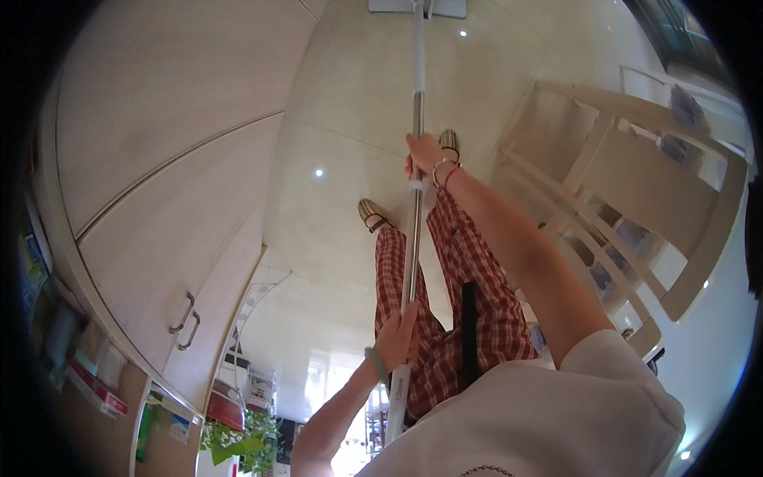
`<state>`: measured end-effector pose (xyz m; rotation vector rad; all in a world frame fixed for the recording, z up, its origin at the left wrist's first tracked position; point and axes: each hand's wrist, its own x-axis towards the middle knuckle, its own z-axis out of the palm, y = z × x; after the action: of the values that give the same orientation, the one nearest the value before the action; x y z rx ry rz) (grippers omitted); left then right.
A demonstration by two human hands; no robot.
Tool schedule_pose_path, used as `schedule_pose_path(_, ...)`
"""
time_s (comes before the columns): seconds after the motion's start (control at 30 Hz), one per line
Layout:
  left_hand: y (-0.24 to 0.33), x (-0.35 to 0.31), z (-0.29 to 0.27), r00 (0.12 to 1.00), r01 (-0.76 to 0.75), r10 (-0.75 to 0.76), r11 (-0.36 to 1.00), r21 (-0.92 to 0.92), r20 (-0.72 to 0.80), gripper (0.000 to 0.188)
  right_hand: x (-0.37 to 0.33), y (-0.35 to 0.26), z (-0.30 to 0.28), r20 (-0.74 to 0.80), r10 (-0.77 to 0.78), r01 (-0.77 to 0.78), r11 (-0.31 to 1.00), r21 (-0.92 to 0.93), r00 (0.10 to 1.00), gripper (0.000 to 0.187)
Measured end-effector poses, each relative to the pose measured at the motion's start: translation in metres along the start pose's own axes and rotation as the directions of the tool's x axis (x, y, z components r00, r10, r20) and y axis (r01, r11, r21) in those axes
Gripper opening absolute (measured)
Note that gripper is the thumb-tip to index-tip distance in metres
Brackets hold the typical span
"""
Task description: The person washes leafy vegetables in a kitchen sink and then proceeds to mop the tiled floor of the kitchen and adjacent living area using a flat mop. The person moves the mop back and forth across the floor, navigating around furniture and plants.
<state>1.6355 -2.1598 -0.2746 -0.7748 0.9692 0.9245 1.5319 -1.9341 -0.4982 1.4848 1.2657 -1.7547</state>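
Both my hands grip the long metal and white pole of a flat mop (414,230). My right hand (425,153), with a bangle and a red cord at the wrist, is wrapped round the upper part of the pole, farther from me. My left hand (396,340), a green bangle at its wrist, closes round the lower part near my thighs. At the far end of the pole, the flat mop head (381,6) lies on the glossy tiled floor (342,143), partly cut off by the top edge of the picture.
A wooden cabinet (171,159) with metal handles (188,322) runs along the left. Pale wooden chairs (660,183) stand close on the right. A green plant (246,445) and a red object (226,412) are at lower left. My feet in striped slippers (369,211) are on the floor.
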Motion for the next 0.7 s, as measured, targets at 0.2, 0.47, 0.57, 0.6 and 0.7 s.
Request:
schedule_pose_path(0.2, -0.115, -0.077, -0.052, 0.943, 0.169, -0.090, 0.959, 0.228, -0.320, 0.042, -0.071, 0.161, 0.065, -0.118, -0.271, 0.242, 0.946, -0.214, 0.955, 0.043)
schedule_pose_path(0.47, -0.275, -0.181, -0.098, 0.882, 0.406, -0.390, 0.914, 0.005, -0.266, 0.050, -0.204, 0.306, 0.143, 0.082, -0.085, 0.096, 0.985, -0.140, 0.993, 0.022)
schedule_pose_path(0.57, -0.275, -0.171, -0.108, 0.876, 0.441, -0.427, 0.897, 0.015, -0.226, 0.051, -0.210, 0.253, 0.131, 0.198, 0.297, -0.328, 0.933, 0.149, 0.934, 0.025)
schedule_pose_path(0.6, -0.271, -0.171, -0.109, 0.869, 0.460, -0.449, 0.888, 0.010, -0.208, 0.051, -0.211, 0.245, 0.127, 0.190, 0.268, -0.297, 0.943, 0.150, 0.945, 0.027)
schedule_pose_path(0.7, -0.219, -0.125, -0.088, 0.879, 0.443, -0.450, 0.893, -0.079, -0.157, 0.057, -0.166, 0.201, 0.086, 0.147, 0.099, -0.112, 0.990, 0.083, 0.984, 0.023)
